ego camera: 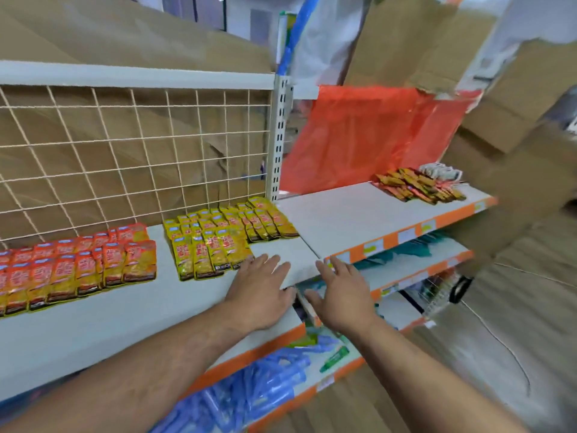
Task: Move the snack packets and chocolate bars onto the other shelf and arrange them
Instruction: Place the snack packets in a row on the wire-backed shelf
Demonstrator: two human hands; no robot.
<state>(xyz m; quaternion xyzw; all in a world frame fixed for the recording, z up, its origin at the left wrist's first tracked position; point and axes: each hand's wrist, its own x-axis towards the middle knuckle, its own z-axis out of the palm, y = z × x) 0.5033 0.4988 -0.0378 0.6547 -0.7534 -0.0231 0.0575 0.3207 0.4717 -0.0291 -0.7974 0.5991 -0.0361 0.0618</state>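
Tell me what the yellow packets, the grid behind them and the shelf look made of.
Yellow packets: likely plastic or foil film, glossy and printed; light glints off their fronts.
Grid: probably metal wire with a cream coating; thin straight rods cross in squares.
Shelf: seemingly painted sheet metal, matt pale grey; flat and thin-edged, though the blur leaves it open.

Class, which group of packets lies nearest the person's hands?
The yellow packets, beside the left hand; red packets and chocolate bars lie farther off.
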